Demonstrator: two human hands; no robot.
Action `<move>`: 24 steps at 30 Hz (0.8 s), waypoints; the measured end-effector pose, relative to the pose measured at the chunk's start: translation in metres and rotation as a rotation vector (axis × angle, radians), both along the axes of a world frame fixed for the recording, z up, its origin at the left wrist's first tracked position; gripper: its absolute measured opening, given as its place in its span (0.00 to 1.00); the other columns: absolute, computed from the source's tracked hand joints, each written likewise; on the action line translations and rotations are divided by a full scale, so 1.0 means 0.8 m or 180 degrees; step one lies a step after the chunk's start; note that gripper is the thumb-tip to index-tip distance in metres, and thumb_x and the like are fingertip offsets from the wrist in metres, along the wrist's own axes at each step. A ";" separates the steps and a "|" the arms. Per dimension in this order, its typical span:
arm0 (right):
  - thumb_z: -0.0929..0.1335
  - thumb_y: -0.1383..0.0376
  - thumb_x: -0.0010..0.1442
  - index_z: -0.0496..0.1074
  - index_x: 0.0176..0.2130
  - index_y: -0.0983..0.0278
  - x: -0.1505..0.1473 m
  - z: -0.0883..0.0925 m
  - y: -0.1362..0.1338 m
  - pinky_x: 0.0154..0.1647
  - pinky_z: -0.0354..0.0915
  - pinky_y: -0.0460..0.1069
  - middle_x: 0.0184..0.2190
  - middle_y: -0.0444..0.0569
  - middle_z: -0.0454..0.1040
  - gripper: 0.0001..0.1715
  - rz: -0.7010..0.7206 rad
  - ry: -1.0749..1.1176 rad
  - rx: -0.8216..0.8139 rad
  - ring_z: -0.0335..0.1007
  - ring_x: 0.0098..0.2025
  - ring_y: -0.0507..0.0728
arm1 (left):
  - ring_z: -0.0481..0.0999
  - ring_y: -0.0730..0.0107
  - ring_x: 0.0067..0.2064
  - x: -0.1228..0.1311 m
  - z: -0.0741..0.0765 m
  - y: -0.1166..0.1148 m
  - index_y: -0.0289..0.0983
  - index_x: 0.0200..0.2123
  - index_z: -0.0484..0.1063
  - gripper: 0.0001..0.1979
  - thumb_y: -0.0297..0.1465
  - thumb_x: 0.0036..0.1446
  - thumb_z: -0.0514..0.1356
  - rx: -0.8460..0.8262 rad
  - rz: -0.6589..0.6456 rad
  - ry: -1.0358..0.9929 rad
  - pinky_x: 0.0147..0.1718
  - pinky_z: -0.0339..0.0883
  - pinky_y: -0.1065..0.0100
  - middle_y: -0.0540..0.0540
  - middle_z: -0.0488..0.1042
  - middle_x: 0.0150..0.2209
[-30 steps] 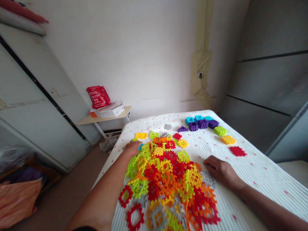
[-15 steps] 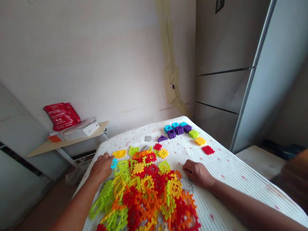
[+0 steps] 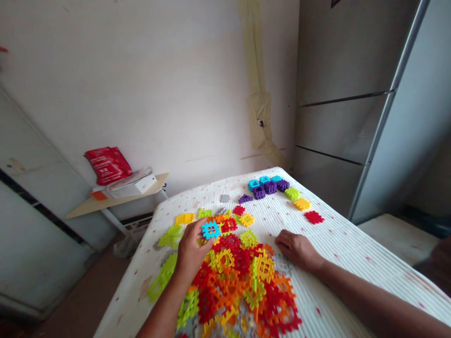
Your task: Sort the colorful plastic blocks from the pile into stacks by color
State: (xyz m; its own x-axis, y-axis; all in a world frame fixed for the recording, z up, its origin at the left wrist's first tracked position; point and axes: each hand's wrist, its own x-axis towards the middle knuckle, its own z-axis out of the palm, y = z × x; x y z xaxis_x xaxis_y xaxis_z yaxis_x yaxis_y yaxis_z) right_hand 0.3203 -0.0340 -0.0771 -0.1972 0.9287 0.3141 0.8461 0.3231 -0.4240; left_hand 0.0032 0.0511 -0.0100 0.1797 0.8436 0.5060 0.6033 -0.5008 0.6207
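My left hand (image 3: 191, 249) is raised over the back left of the heap, shut on a cyan square waffle block (image 3: 211, 230) at its fingertips. A large heap of red, orange, yellow and lime plastic waffle blocks (image 3: 239, 277) covers the middle of the white quilted mattress (image 3: 352, 256). My right hand (image 3: 298, 250) rests on the mattress, holding nothing, with its fingers next to the heap's right side and a grey block (image 3: 282, 265). Behind the heap, sorted blocks sit in colour groups, including cyan and purple ones (image 3: 265, 186).
Lime, yellow and red blocks (image 3: 302, 203) lie at the mattress's far right, and a loose grey block (image 3: 225, 198) lies at the back. A low shelf (image 3: 116, 202) holds a red bag and white box on the left. Walls and tall grey panels stand beyond the mattress.
My left hand has moved right over the heap and turned upward, with the cyan block now held up in its fingertips. My right hand has barely moved.
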 end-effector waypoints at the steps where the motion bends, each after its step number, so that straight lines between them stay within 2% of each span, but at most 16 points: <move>1: 0.57 0.66 0.62 0.72 0.33 0.63 0.000 0.000 0.000 0.33 0.62 0.46 0.32 0.49 0.71 0.17 0.0001 0.0011 0.0009 0.68 0.31 0.52 | 0.74 0.66 0.40 0.009 -0.007 -0.006 0.40 0.50 0.65 0.24 0.32 0.46 0.60 -0.0041 -0.0068 -0.0133 0.41 0.71 0.63 0.44 0.70 0.45; 7: 0.58 0.67 0.60 0.72 0.34 0.64 0.003 0.002 0.002 0.34 0.63 0.46 0.32 0.49 0.72 0.15 -0.0009 0.0135 -0.0017 0.68 0.33 0.52 | 0.74 0.66 0.39 0.040 -0.036 -0.026 0.40 0.48 0.66 0.23 0.31 0.46 0.61 -0.0069 -0.0273 -0.0346 0.38 0.72 0.63 0.43 0.71 0.44; 11: 0.62 0.68 0.57 0.72 0.39 0.64 -0.004 0.016 0.011 0.34 0.64 0.46 0.36 0.49 0.73 0.12 0.0076 0.0490 -0.0048 0.69 0.32 0.52 | 0.74 0.65 0.41 0.043 -0.048 -0.031 0.40 0.47 0.66 0.21 0.32 0.47 0.61 0.0056 -0.0327 -0.0453 0.38 0.72 0.64 0.42 0.71 0.45; 15: 0.66 0.67 0.54 0.69 0.46 0.62 -0.038 0.040 0.030 0.33 0.66 0.46 0.43 0.51 0.72 0.18 0.0496 0.0726 0.0016 0.69 0.30 0.51 | 0.74 0.64 0.43 0.041 -0.058 -0.034 0.40 0.49 0.65 0.22 0.32 0.48 0.62 -0.0007 -0.0378 -0.0582 0.41 0.72 0.62 0.42 0.71 0.45; 18: 0.69 0.65 0.51 0.66 0.52 0.62 -0.072 0.056 0.048 0.40 0.66 0.49 0.50 0.55 0.68 0.27 0.0886 0.0645 0.0150 0.70 0.40 0.56 | 0.75 0.64 0.43 0.039 -0.064 -0.035 0.40 0.49 0.65 0.23 0.32 0.47 0.62 -0.0079 -0.0489 -0.0641 0.42 0.72 0.62 0.42 0.71 0.46; 21: 0.71 0.64 0.48 0.68 0.50 0.64 -0.100 0.069 0.062 0.49 0.64 0.52 0.49 0.56 0.69 0.29 0.1106 0.0395 0.0173 0.66 0.49 0.60 | 0.75 0.63 0.43 0.037 -0.068 -0.036 0.40 0.49 0.65 0.23 0.32 0.47 0.63 -0.0084 -0.0527 -0.0693 0.41 0.73 0.62 0.42 0.71 0.46; 24: 0.72 0.66 0.46 0.70 0.46 0.64 -0.114 0.076 0.069 0.47 0.64 0.51 0.44 0.53 0.72 0.24 0.1216 0.0278 0.0035 0.68 0.46 0.59 | 0.75 0.63 0.43 0.037 -0.072 -0.036 0.40 0.48 0.66 0.23 0.32 0.47 0.63 -0.0103 -0.0466 -0.0790 0.41 0.72 0.62 0.42 0.71 0.46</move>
